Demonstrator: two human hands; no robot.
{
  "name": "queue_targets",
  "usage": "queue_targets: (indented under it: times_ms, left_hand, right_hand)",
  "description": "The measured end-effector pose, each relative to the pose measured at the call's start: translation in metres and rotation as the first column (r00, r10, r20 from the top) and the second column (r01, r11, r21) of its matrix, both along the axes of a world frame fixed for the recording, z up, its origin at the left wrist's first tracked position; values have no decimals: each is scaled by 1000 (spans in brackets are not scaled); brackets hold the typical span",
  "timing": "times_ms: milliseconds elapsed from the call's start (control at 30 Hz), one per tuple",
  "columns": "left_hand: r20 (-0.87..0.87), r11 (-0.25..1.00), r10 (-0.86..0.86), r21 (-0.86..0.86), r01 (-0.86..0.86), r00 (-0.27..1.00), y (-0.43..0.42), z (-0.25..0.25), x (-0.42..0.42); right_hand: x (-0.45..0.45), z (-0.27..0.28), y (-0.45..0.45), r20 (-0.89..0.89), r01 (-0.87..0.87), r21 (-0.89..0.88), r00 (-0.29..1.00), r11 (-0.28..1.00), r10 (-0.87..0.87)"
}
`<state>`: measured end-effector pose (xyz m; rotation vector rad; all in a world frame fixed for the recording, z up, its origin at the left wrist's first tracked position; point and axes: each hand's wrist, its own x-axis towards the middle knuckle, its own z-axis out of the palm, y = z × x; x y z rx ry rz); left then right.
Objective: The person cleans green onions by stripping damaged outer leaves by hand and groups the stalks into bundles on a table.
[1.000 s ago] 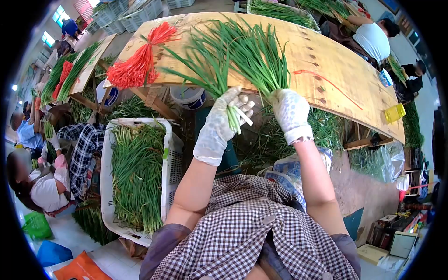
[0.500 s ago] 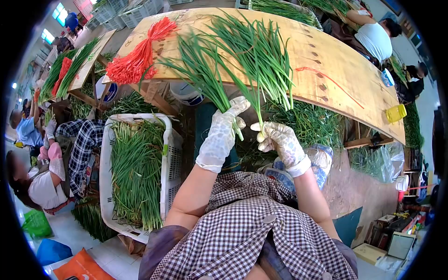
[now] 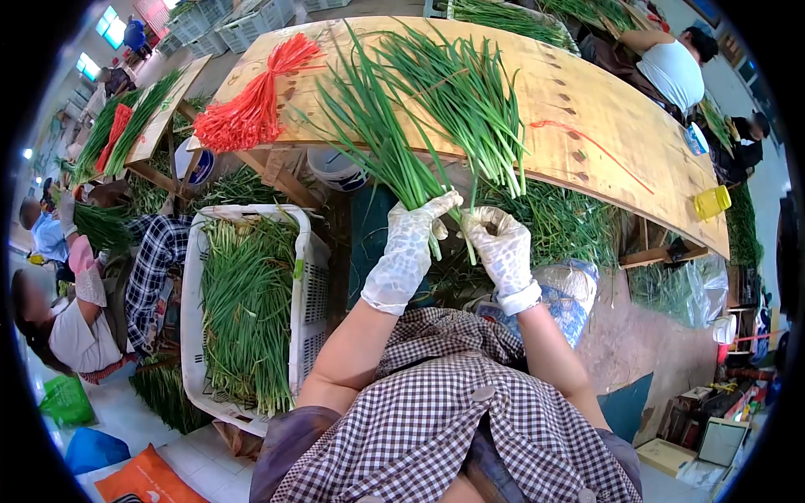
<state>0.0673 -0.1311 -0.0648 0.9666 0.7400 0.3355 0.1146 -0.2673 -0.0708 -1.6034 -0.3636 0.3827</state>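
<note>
My gloved left hand (image 3: 412, 235) is wrapped round the lower stalks of a bunch of green stalks (image 3: 381, 151), whose leaves reach over the wooden table (image 3: 562, 109). Close on its right, my gloved right hand (image 3: 501, 247) pinches the pale end of a thin green stalk (image 3: 471, 222). Another pile of green stalks (image 3: 478, 105) lies on the table, its pale ends at the near edge. A bundle of red strips (image 3: 256, 101) rests at the table's left, and one loose red strip (image 3: 587, 142) lies to the right.
A white crate (image 3: 299, 293) full of green stalks (image 3: 247, 310) stands at the left. A bucket (image 3: 335, 168) is under the table, and a yellow container (image 3: 711, 203) sits at its right end. Other people sit left (image 3: 84, 327) and at the upper right (image 3: 671, 71).
My right hand has let go of the pile, which now lies on the table, and come down beside my left hand with a thin stalk. The bunch in my left hand looks fuller.
</note>
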Motion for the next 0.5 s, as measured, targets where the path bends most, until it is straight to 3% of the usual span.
queue_targets:
  times_ms: [67, 100, 133, 200, 233, 267, 300, 333, 400, 433, 467, 500]
  left_hand:
    - [44, 999, -4, 46, 2, 999, -1, 2, -2]
    - [29, 998, 21, 53, -23, 999, 1, 3, -1]
    - [16, 997, 45, 61, -46, 999, 5, 4, 1]
    - [86, 998, 10, 55, -15, 996, 15, 6, -1]
    - [149, 999, -27, 36, 22, 988, 15, 18, -4]
    - [210, 998, -64, 19, 61, 976, 14, 30, -9]
    - [347, 982, -165, -30, 187, 923, 18, 43, -16]
    - [506, 982, -188, 78, 173, 842, 14, 56, -25]
    - [714, 956, -173, -45, 291, 678, 18, 71, -28]
    - [715, 937, -93, -173, 304, 693, 19, 75, -23]
    - [565, 928, -37, -285, 238, 824, 27, 66, -12]
    - [564, 868, -25, -397, 297, 826, 36, 42, -3]
  right_hand:
    - [-6, 0, -5, 240, 16, -209, 970, 978, 35]
    - [-3, -13, -11, 457, 92, -283, 888, 955, 50]
    - [-8, -10, -19, 382, 48, -317, 920, 947, 81]
    - [-6, -62, -45, 364, -35, -427, 908, 904, 207]
    - [2, -93, -65, 340, -121, -726, 792, 677, 507]
    - [8, -111, -79, 199, -121, -929, 633, 349, 749]
    - [3, -70, -78, -135, -245, -967, 735, 74, 664]
    - [6, -58, -82, -93, -198, -978, 694, 65, 714]
    - [6, -27, -78, 380, -59, -766, 761, 640, 526]
    - [5, -6, -67, 445, -12, -656, 802, 754, 400]
    - [8, 15, -52, 496, 50, -525, 829, 850, 258]
    - [12, 35, -40, 642, 167, -499, 731, 850, 233]
